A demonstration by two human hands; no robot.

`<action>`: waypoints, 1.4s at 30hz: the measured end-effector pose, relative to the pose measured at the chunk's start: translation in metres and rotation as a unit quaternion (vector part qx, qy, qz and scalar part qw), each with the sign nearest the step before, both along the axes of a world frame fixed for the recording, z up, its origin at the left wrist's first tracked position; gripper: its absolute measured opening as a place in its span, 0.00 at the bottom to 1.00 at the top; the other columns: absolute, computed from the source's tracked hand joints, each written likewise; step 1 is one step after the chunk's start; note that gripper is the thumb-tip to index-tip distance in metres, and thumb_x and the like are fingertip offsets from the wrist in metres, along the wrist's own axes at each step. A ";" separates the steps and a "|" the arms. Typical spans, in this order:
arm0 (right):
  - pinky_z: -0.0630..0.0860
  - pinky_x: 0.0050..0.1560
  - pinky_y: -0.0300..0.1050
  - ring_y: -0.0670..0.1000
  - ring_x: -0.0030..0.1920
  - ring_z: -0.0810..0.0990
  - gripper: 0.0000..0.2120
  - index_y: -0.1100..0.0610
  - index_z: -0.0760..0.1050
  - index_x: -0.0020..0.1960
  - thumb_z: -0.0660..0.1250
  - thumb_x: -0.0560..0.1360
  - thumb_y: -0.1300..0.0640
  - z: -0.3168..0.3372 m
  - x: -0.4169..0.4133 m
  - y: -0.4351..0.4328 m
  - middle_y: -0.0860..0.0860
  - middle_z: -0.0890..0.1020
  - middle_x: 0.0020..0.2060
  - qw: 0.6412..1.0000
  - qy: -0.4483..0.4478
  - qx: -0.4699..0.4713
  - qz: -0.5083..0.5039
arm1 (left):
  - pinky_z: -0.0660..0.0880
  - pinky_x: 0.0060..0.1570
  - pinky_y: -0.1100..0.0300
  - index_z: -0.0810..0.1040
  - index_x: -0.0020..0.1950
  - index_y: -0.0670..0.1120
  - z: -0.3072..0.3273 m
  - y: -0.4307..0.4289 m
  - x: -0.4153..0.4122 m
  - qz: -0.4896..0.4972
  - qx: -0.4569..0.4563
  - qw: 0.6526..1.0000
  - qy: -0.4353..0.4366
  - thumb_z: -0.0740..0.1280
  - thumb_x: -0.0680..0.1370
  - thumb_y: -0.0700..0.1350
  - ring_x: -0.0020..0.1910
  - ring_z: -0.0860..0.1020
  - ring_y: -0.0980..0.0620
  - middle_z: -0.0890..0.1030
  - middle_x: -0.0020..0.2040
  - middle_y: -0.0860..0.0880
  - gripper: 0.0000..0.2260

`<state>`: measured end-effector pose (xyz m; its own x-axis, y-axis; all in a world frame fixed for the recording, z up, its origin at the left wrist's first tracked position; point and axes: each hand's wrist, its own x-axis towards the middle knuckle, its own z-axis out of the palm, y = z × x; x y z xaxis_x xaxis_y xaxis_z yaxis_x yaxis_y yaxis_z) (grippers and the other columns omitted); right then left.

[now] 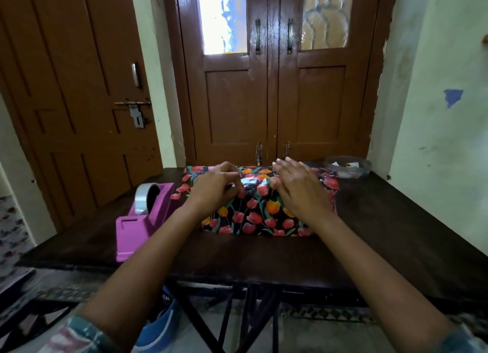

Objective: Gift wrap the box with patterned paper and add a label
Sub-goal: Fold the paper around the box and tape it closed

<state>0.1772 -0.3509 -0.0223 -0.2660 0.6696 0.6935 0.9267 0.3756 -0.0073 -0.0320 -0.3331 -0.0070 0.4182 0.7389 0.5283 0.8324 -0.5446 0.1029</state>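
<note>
The box [264, 202] lies on the desk [396, 220], just right of the pink tape holder [142, 220], with paper [250, 220] folded over it. The left hand [214, 186] pinches the paper on top. The right hand [298, 186] presses flat. I think the ends and label are not done yet.

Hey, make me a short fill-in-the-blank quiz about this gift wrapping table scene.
1. The pink plastic tape dispenser stands to the ____ of the tulip-patterned wrapping paper.
2. The right hand lies flat on that paper, whose background is ____.
3. The clear plastic container sits at the far ____ corner of the dark wooden table.
Missing words: left; black; right.
</note>
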 end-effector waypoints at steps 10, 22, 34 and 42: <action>0.59 0.69 0.42 0.47 0.70 0.65 0.22 0.49 0.63 0.72 0.56 0.79 0.46 -0.008 0.030 0.005 0.47 0.68 0.70 0.996 -0.046 -0.069 0.029 | 0.77 0.49 0.51 0.80 0.51 0.53 0.012 0.006 -0.004 -0.012 -0.056 0.998 0.004 0.67 0.76 0.48 0.50 0.78 0.55 0.81 0.52 0.56 0.05; 0.74 0.50 0.43 0.49 0.55 0.77 0.27 0.54 0.73 0.63 0.58 0.73 0.38 -0.014 0.064 -0.004 0.52 0.79 0.57 0.979 0.200 -0.043 0.017 | 0.77 0.51 0.53 0.80 0.51 0.51 0.005 0.005 -0.001 0.004 -0.055 0.997 -0.047 0.67 0.75 0.45 0.53 0.78 0.53 0.80 0.55 0.54 0.05; 0.69 0.39 0.38 0.47 0.44 0.74 0.12 0.58 0.71 0.56 0.67 0.74 0.60 -0.001 0.055 0.001 0.50 0.75 0.45 0.854 0.508 -0.068 -0.088 | 0.74 0.54 0.55 0.79 0.51 0.50 -0.008 0.005 -0.002 0.003 -0.049 0.994 -0.100 0.66 0.76 0.44 0.55 0.77 0.54 0.80 0.57 0.54 0.06; 0.73 0.51 0.47 0.56 0.58 0.73 0.18 0.59 0.68 0.63 0.64 0.76 0.53 -0.007 0.048 -0.004 0.58 0.72 0.60 0.923 0.319 -0.027 -0.213 | 0.76 0.54 0.53 0.80 0.52 0.49 -0.010 0.004 0.000 0.010 -0.029 0.995 -0.097 0.66 0.76 0.44 0.52 0.79 0.52 0.82 0.54 0.53 0.06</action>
